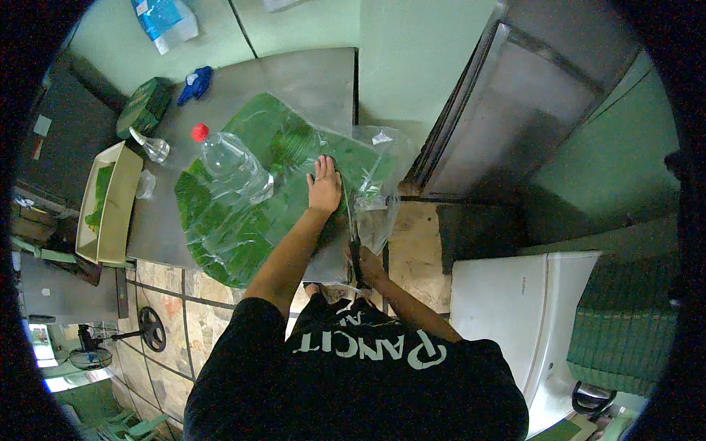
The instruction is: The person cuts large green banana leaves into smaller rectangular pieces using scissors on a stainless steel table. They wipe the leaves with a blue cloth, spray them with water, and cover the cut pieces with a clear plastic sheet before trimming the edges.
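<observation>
Across the table lies a large green banana leaf point(270, 129), with clear plastic sheeting point(394, 146) over it and past its right side. My left hand point(324, 187) presses flat on the plastic over the leaf, holding nothing. Close to the table's right edge, my right hand point(372, 267) grips the black handle of a long bladed tool point(354, 248). Its blade points away from me beside the leaf and plastic; whether it is a knife or scissors is unclear. A clear plastic bottle point(234, 162) with a red cap lies on the sheeting left of my left hand.
A cream rectangular bin point(118, 220) holding green leaf pieces stands at the metal table's point(325, 82) left edge. Near it are a spray bottle point(154, 146), a green box point(144, 107) and a blue item point(195, 85). A white refrigerator point(496, 308) stands at right.
</observation>
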`<state>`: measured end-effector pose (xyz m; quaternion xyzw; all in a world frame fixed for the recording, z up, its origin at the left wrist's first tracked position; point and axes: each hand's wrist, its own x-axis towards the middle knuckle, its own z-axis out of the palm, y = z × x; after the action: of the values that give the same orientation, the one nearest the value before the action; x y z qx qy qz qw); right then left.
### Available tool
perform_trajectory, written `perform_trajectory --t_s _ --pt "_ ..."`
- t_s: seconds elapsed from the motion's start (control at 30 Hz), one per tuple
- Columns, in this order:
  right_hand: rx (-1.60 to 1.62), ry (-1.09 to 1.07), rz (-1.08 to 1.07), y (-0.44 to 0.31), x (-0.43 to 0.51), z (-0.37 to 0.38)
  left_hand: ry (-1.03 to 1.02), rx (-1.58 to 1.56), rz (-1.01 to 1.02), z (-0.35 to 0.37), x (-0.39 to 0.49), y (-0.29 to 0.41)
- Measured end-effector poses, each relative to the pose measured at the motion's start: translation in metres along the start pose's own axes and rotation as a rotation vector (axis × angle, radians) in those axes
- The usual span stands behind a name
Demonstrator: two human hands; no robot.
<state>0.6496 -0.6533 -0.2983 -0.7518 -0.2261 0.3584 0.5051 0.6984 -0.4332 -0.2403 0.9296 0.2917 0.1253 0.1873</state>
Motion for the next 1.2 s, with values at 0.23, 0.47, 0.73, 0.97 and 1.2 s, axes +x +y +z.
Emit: perform_trajectory --t_s 0.23,0.47,0.73,0.97,1.2 --pt "-0.152 0.073 -0.048 -0.009 0.004 0.005 -0.018 -0.011 -0.029 -0.006 -0.008 0.014" --pt "0.063 -0.139 0.084 -0.027 0.084 -0.030 -0.056 0.056 -0.025 -0.005 -0.005 0.012" --pt "-0.269 -0.258 -0.147 -0.049 0.149 -0.086 -0.096 0.072 -0.021 -0.011 -0.006 0.017" --pt "-0.070 -0.082 -0.072 -0.029 0.125 -0.048 -0.093 0.098 -0.026 -0.013 -0.005 0.018" --pt "-0.029 -0.094 0.053 -0.059 0.140 -0.058 -0.168 0.168 -0.002 -0.019 -0.005 0.018"
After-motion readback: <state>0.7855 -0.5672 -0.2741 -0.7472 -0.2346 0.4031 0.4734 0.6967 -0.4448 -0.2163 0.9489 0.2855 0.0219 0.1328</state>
